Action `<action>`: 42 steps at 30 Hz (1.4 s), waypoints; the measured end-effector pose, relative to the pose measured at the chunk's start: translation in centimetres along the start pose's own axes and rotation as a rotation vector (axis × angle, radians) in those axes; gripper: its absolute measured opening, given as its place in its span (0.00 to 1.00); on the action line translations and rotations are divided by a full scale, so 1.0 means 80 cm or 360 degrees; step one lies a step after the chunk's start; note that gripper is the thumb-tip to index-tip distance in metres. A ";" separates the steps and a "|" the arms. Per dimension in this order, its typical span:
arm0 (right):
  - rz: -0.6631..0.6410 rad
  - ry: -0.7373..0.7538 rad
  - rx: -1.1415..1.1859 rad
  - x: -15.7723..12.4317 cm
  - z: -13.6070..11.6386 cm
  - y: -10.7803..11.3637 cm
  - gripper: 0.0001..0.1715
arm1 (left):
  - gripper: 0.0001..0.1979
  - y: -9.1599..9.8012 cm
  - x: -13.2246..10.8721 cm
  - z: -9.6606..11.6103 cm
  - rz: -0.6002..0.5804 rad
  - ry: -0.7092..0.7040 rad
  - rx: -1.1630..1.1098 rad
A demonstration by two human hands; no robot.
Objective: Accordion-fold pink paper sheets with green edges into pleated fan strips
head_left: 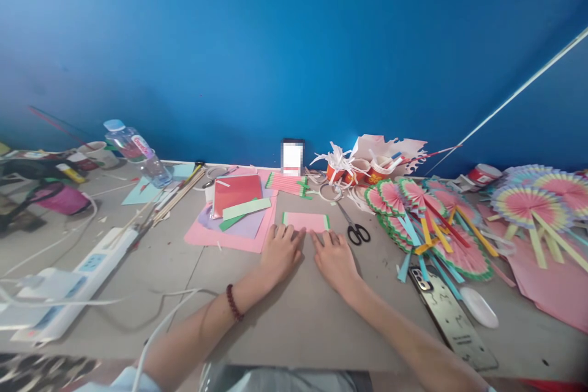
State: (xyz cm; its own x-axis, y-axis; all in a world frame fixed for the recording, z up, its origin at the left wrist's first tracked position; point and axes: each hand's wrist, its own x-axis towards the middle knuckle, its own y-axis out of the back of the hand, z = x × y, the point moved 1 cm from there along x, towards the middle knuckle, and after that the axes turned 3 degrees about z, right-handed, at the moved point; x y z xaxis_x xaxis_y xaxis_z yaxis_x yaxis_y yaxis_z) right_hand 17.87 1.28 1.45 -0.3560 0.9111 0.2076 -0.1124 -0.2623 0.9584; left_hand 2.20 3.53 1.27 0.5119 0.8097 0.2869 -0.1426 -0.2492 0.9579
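Note:
A small pink paper (305, 221) with green strips along its left and right ends lies flat in front of me. My left hand (279, 252) bends its fingers over the near left edge of this paper. At the near right edge, my right hand (336, 257) does the same. The two index fingertips almost meet at the middle of the edge, and both hands grip along it. Part of the near edge is hidden under my fingers. Black-handled scissors (358, 233) lie just right of the paper. Behind it rests a pleated pink paper (287, 183) with green ends.
Left are stacked coloured papers (197, 237), wooden sticks (177, 199), a tilted water bottle (138, 150) and a power strip (87, 282). Right are pleated paper fans (463, 251), a phone (452, 315) and a white mouse (479, 306). Paper cups (380, 169) stand by the blue wall.

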 end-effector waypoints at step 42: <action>0.0365 -0.0050 0.0722 0.021 0.060 -0.040 0.09 | 0.09 -0.030 0.018 -0.040 0.0192 -0.0196 -0.0196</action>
State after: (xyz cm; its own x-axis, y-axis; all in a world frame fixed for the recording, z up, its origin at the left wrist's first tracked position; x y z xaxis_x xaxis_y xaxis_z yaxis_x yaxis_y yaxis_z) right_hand 22.11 5.20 -0.29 -0.2956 0.8571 0.4219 0.3823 -0.2986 0.8745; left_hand 0.59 7.00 -0.55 0.5834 0.7050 0.4032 -0.3076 -0.2676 0.9131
